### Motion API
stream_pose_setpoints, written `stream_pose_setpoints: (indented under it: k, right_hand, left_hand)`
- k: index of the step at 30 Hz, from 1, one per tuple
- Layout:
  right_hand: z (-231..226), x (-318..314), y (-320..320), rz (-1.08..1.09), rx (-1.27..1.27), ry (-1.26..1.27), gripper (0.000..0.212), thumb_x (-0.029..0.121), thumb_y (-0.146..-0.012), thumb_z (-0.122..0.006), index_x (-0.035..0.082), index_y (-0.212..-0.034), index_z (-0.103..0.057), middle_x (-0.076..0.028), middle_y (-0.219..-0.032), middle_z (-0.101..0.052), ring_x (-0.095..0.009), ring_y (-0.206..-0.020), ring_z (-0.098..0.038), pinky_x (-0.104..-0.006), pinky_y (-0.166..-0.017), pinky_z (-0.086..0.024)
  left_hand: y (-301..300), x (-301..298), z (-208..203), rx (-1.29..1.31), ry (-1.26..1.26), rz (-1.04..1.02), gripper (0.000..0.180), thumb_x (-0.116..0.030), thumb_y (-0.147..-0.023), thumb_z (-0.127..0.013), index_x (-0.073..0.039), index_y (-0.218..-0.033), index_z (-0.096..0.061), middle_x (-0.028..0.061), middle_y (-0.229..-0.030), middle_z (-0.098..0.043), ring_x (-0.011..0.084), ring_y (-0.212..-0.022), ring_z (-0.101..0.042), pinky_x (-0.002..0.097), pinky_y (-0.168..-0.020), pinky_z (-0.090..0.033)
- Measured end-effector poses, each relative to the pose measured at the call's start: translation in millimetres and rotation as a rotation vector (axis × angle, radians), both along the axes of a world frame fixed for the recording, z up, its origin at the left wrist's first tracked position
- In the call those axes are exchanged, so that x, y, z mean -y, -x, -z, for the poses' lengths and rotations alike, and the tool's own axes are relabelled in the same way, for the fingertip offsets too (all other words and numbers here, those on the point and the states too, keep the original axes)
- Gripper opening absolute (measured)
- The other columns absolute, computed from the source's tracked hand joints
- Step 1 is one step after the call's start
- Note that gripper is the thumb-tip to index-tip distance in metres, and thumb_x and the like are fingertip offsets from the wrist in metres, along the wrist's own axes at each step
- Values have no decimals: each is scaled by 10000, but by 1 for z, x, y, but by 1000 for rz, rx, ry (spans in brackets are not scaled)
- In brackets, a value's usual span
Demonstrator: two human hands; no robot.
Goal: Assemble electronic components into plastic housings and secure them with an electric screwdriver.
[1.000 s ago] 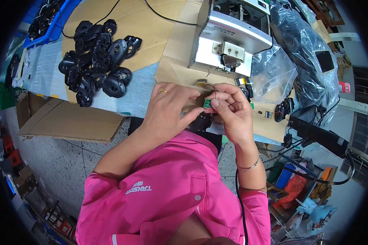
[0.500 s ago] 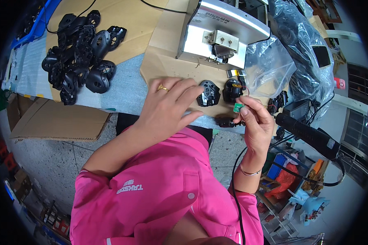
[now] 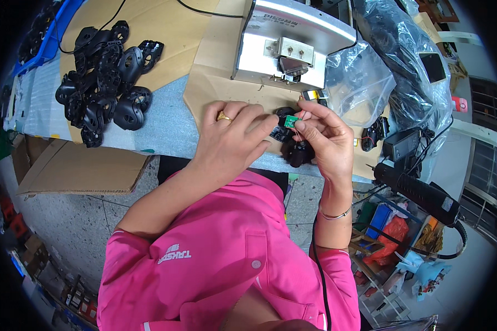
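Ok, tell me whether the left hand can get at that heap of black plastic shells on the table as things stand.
Probably yes. The left hand is busy on the black part beside the right hand, but bare table lies between it and the heap of black shells; nothing blocks a sideways reach.

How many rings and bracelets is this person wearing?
2. A gold ring sits on a finger of the left hand, and a thin bracelet circles the wrist of the right hand. Fingers curled under the hands could hide more.
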State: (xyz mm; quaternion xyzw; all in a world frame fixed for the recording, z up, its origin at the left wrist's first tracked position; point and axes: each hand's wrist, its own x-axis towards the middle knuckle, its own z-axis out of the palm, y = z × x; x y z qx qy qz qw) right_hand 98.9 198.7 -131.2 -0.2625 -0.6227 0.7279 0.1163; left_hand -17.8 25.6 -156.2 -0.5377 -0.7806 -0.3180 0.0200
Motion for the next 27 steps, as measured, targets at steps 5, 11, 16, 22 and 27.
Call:
stream_pose_setpoints:
  k: [5,11,16,22,27]
  right_hand:
    - [1,1,-2,43,17,39,326,-79,-891,-628,-41,-1214,-612,-63,-1006,-650,-112,-842,-650,-250,-699,-587]
    - [3,3,-4,73,19,60,306,-68,-894,-630,-33,-1198,-626,-67,-1007,-659,-113,-838,-651,-249,-683,-592]
    - [3,7,0,60,24,-19,290,-57,-889,-645,-22,-1177,-646,-65,-991,-671,-110,-834,-652,-246,-678,-591]
    - [9,16,7,31,55,-110,282,-62,-876,-656,-24,-1155,-657,-67,-963,-681,-98,-842,-657,-225,-718,-570]
    - [9,22,10,-16,80,-372,275,-60,-847,-672,5,-1114,-681,-68,-919,-680,-83,-790,-652,-213,-710,-539]
  left_hand:
    - [2,-5,1,-60,-34,40,210,-201,-706,-736,-129,-854,-606,36,-1126,-572,218,-1035,-554,411,-894,-395]
    - [3,6,-5,41,41,148,214,-164,-739,-741,-97,-907,-626,72,-1215,-569,255,-1132,-535,433,-964,-384]
    - [2,11,1,84,10,142,270,-134,-746,-741,-61,-971,-611,90,-1214,-569,272,-1106,-555,438,-976,-399]
    - [1,12,5,161,-52,142,359,-111,-753,-749,-33,-1064,-586,113,-1189,-580,305,-1081,-577,438,-965,-436]
    - [1,18,9,143,-109,159,359,-90,-746,-763,-19,-1053,-592,130,-1188,-586,314,-1071,-593,430,-946,-471]
